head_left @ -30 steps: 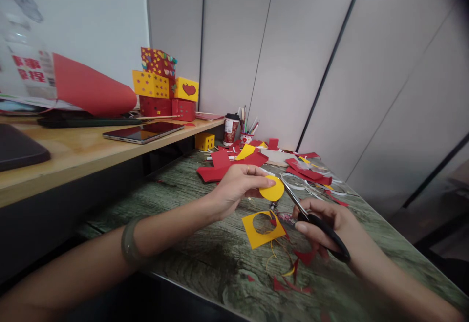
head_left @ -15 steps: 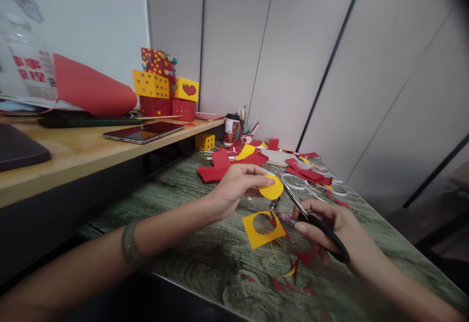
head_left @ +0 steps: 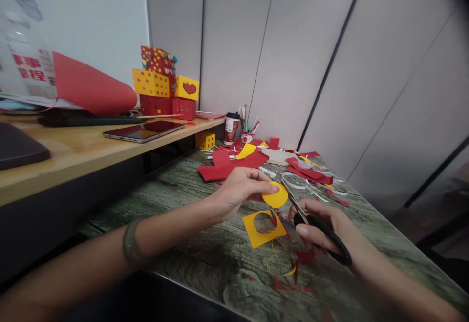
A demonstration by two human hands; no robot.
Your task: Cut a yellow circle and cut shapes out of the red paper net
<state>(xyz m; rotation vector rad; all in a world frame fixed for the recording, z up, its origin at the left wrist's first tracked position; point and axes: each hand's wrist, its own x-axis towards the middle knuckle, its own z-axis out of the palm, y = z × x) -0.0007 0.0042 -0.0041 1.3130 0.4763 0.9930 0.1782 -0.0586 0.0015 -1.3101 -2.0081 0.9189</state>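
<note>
Pinched between the thumb and fingers of my left hand (head_left: 244, 190) is a round yellow paper disc (head_left: 276, 196). My right hand (head_left: 326, 224) grips black-handled scissors (head_left: 324, 234), their blades pointing up and left at the disc's right edge. Below the disc, a yellow paper square with a round hole (head_left: 260, 239) lies on the dark wooden table. Thin yellow strips and small red paper scraps (head_left: 280, 283) are scattered under and beside my right hand.
Red paper pieces (head_left: 234, 165), white rings (head_left: 293, 180), a lidded cup (head_left: 230, 129) and a pen holder (head_left: 247, 137) stand or lie farther back. A raised wooden shelf (head_left: 80, 158) at left bears a phone (head_left: 142, 131) and stacked decorated boxes (head_left: 154, 82).
My left hand has shifted slightly right and down with the yellow disc. The scissors have moved slightly down with my right hand.
</note>
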